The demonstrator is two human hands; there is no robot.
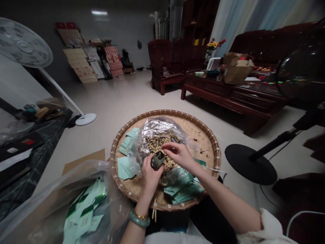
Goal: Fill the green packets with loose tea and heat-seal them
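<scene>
Polished tile floor and dark carved-wood furniture (228, 88) frame my work in a dim living room, with a white standing fan (25, 42) at far left and a cardboard box (237, 69) on the low table. Before me sits a round woven bamboo tray (200, 135), its shallow basket weave bound by a split-cane rim. On it, a crinkled foil-lined plastic bag (154, 130) gapes open around a coarse, speckled dried mix (157, 144) of gold and dark flecks. My left hand (149, 178), a pale green jade bangle (139, 219) at the wrist, curls firmly around a small teal paper packet (157, 160), folded into a narrow pouch. The packet stands nearly upright just above the mix, its long axis tilted slightly away from me, its open mouth facing up. My right hand (177, 155) hovers beside it over the bag, fingertips (164, 146) pinched together just above the packet's mouth; whether they grip anything is too small to tell. Stacks of flat teal paper slips (125, 167) lie fanned on the tray on both sides, and a clear plastic bag (83, 210) of green-and-white packets sits at lower left.
</scene>
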